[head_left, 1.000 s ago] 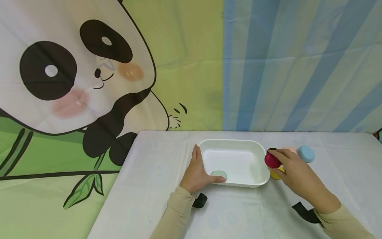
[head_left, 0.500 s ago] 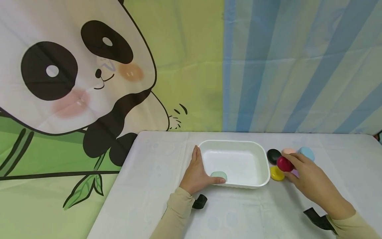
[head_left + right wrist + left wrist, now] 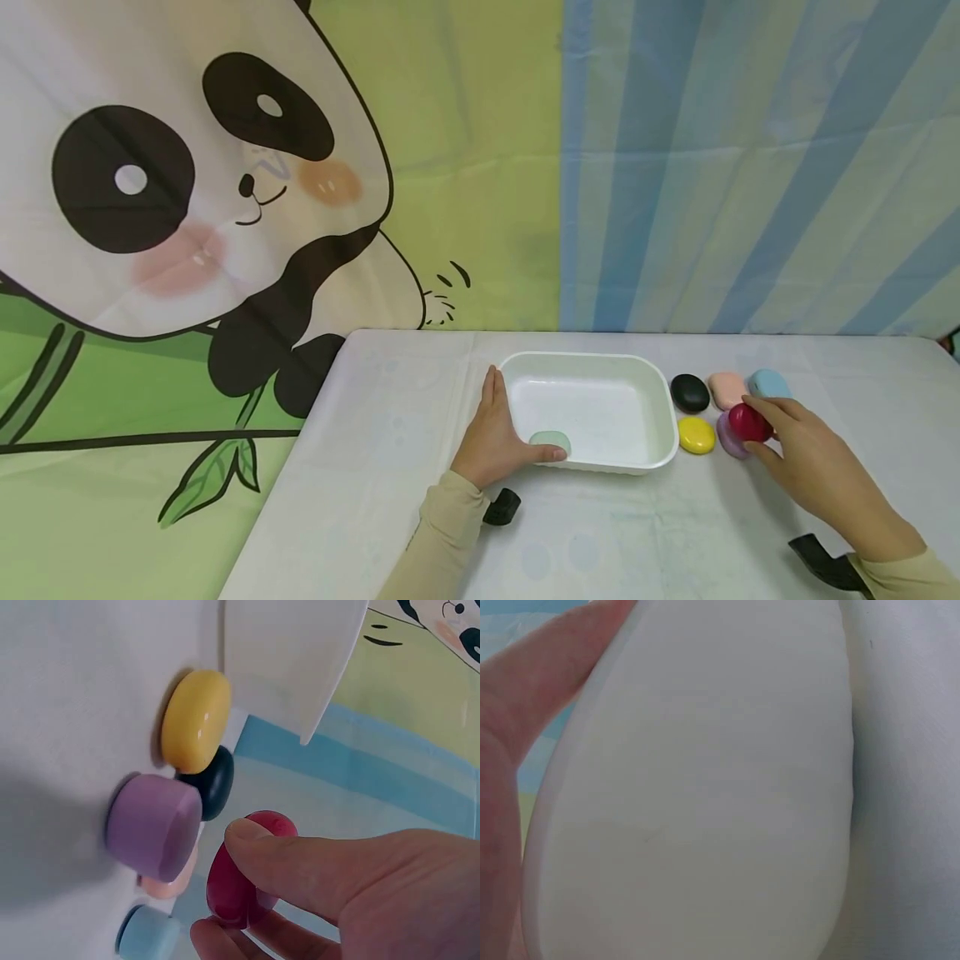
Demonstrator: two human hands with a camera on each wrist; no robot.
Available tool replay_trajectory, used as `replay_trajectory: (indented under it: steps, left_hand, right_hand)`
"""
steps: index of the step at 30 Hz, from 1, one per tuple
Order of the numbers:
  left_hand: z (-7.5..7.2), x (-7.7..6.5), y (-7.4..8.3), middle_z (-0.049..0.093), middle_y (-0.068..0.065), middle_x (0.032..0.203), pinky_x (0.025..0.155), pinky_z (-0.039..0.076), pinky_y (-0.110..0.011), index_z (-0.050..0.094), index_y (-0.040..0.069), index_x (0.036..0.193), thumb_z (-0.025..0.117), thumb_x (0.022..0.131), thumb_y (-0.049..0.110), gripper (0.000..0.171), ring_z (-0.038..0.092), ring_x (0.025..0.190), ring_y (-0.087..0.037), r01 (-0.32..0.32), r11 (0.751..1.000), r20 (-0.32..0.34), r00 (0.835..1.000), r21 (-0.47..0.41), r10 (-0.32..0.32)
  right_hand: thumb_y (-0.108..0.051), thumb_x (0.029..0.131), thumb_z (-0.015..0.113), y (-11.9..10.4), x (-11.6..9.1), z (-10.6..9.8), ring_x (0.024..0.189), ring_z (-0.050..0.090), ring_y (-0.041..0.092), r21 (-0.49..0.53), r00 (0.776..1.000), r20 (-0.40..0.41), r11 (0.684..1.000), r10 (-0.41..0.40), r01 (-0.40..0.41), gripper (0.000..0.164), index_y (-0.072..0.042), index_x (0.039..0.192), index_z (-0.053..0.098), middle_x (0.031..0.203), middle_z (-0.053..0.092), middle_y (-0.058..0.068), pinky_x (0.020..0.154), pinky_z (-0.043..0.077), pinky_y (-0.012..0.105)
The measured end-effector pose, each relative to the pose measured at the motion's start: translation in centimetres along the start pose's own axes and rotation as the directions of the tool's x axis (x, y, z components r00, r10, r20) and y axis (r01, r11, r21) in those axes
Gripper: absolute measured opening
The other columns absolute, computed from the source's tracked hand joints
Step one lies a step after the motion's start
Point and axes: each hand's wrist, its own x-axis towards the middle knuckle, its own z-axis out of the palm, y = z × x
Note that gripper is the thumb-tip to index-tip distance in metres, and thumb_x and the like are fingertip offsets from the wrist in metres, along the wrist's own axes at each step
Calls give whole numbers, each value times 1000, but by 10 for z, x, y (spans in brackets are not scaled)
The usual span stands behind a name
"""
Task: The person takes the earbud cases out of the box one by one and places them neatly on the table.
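Observation:
My left hand (image 3: 491, 437) rests on the near left corner of a white rectangular plastic basin (image 3: 592, 408). Its fingers lie straight along the left wall and the thumb stretches over the near rim. Inside the basin, by the thumb, is a pale green rounded piece (image 3: 551, 438). My right hand (image 3: 825, 458) pinches a glossy red pebble-shaped piece (image 3: 232, 881) between thumb and fingertips. The red piece is held off the table, overlapping a purple piece (image 3: 154, 825) in the head view. The left wrist view is mostly filled by the basin's wall (image 3: 697, 787).
Right of the basin lie a black piece (image 3: 690, 393), a yellow piece (image 3: 697, 435), a pink piece (image 3: 727, 390) and a light blue piece (image 3: 768, 384). A white cloth (image 3: 405, 417) covers the table. Behind stands a panda-print curtain (image 3: 480, 167).
My right hand has moved right with the red piece, from beside the basin's right rim to over the purple piece. The black, yellow and purple pieces have come into fuller view. My left hand stays put.

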Motion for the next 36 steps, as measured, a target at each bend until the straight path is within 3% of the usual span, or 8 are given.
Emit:
replay_trajectory:
  steps: [4,13,24,36]
  left_hand:
    - [0,0,-1,-4,-12,169,114,36,-43,-2,3,160,89,58,67,151,19,151,-30,0,1000,1,1000,5,0]
    - [0,0,-1,-10,-7,168,114,35,-43,-5,4,160,90,59,64,151,18,151,-30,7,1000,11,1000,12,-7]
    - [0,-1,1,-9,-9,168,114,36,-44,-4,3,160,89,59,65,151,19,151,-31,10,1000,8,1000,7,-10]
    - [0,0,0,-9,-6,168,112,39,-43,-4,4,160,88,56,70,154,26,149,-32,15,1000,7,1000,-4,-15]
  right_hand:
    - [-3,70,89,9,-3,3,92,60,50,-14,999,-38,1000,-15,15,69,15,127,56,113,56,39,72,54,63]
    - [0,73,84,26,-8,11,93,57,55,-31,998,-44,998,50,-51,63,17,125,55,110,54,41,75,50,67]
    - [0,79,78,40,-6,15,98,52,60,-39,989,65,991,132,-130,61,19,129,49,113,50,45,80,47,71]
    - [0,80,77,47,-3,21,98,52,62,-41,985,93,989,143,-139,58,19,128,50,113,50,47,80,46,71]
